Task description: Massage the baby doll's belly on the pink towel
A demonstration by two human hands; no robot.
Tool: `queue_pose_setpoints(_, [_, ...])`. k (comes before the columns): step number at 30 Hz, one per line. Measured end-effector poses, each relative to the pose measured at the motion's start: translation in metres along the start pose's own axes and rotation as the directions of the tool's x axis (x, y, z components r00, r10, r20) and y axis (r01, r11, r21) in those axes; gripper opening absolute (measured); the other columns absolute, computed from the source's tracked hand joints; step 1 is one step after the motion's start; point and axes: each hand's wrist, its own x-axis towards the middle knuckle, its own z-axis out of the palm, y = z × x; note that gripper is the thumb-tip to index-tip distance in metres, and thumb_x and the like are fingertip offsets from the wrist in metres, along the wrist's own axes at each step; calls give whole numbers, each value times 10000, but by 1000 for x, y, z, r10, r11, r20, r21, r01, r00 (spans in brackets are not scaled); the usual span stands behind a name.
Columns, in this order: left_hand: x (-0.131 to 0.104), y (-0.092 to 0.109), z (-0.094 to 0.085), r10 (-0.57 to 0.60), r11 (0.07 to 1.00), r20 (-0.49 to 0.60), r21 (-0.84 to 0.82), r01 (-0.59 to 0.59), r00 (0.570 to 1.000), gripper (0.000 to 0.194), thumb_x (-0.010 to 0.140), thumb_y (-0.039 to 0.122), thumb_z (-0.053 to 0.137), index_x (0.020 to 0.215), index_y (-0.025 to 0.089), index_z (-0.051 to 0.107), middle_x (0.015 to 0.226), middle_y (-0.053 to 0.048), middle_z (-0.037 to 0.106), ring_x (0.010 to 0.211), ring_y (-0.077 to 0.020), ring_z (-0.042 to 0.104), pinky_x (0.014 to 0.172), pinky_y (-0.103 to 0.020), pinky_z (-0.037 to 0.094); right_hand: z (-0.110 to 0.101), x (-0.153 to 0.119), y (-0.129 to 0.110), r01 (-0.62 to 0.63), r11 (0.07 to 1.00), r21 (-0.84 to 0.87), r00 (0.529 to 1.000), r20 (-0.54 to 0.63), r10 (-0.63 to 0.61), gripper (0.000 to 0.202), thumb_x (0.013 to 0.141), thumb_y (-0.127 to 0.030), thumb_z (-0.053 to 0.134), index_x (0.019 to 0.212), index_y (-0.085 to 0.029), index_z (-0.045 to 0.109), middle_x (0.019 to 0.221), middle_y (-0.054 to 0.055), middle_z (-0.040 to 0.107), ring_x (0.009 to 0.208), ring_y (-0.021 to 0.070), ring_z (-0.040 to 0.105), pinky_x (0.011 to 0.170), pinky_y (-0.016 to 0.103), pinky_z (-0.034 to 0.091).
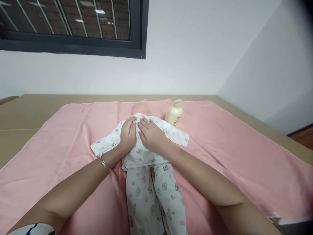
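Note:
A baby doll in a white printed top [144,156] and matching trousers [156,195] lies on a pink blanket [80,130]. Its bald, smooth head [141,108] points away from me, with no face showing. My left hand [128,133] rests on the upper left of the top, fingers stretched out and pointing away. My right hand [153,134] lies flat across the upper right part, its fingers angled toward the left hand. A narrow gap separates the two hands. Both sleeves spread out sideways, and neither hand holds anything.
A cream pump bottle [174,114] stands on the blanket just right of the doll's head. The blanket covers a tan surface [24,112] that meets a white wall [181,65]. A dark-framed window [144,32] is at the upper left.

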Motion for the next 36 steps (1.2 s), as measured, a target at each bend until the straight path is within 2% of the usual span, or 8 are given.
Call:
queue_pose_setpoints(4, [-1,2,-1,-7,1000,2,28,7,1000,395,972,317,382,1241,160,624,1294,-115,659,1237,-240,581,1109,-438,422,-3,8,20,-10,992,124,999,47,5,523,1024,-403,344,1490,-178,418,1587,98,347,1495,245,262,1226,505,182])
queue_pose_setpoints(8, [3,1,0,-2,999,11,43,1,1000,403,968,316,381,1237,150,631,1293,-123,659,1231,-239,586,1109,-438,428,-3,1,3,-235,972,0,972,7,235,593,1020,-372,337,1493,-15,368,1558,244,340,1476,331,287,1204,515,219])
queue_pose_setpoints(14, [0,6,3,4,981,116,192,-26,993,441,986,305,323,1287,154,607,1394,-131,597,1370,-256,478,1197,-513,301,2,0,3,-43,995,88,999,27,41,514,993,-279,348,1476,-124,436,1572,128,371,1493,264,262,1230,503,164])
queue_pose_setpoints(18, [-13,21,4,-26,948,177,316,-32,984,489,980,289,325,1400,110,501,1521,-169,453,1474,-297,314,1221,-549,220,1,7,28,-251,959,133,968,7,252,596,1013,-429,332,1503,-94,378,1591,167,318,1497,287,247,1215,490,211])
queue_pose_setpoints(21, [-6,23,2,-83,934,222,358,-2,971,520,958,302,360,1411,77,483,1520,-200,437,1466,-337,313,1210,-572,220,-1,0,12,-330,944,3,944,-5,330,582,1018,-361,305,1468,-7,404,1537,234,388,1465,329,314,1199,484,251])
queue_pose_setpoints(26, [21,10,-3,-123,939,275,344,21,954,489,945,344,380,1335,106,555,1432,-178,541,1352,-325,471,1177,-553,292,-10,-14,-22,-230,967,-110,972,13,233,516,1000,-266,301,1423,-29,478,1469,239,482,1405,333,420,1152,469,339])
queue_pose_setpoints(33, [-11,31,6,31,899,266,415,-144,963,473,934,231,363,1355,99,531,1472,-174,505,1435,-326,371,1203,-524,258,-10,8,27,-266,960,89,964,50,263,538,1014,-388,332,1423,-68,471,1523,178,435,1440,287,368,1168,449,320])
queue_pose_setpoints(36, [-5,31,2,-14,913,290,393,-106,957,476,930,248,382,1363,116,527,1488,-162,493,1435,-324,372,1197,-525,271,-10,6,19,-270,963,20,963,22,269,513,1012,-339,330,1397,-41,492,1492,204,468,1406,310,412,1169,465,302])
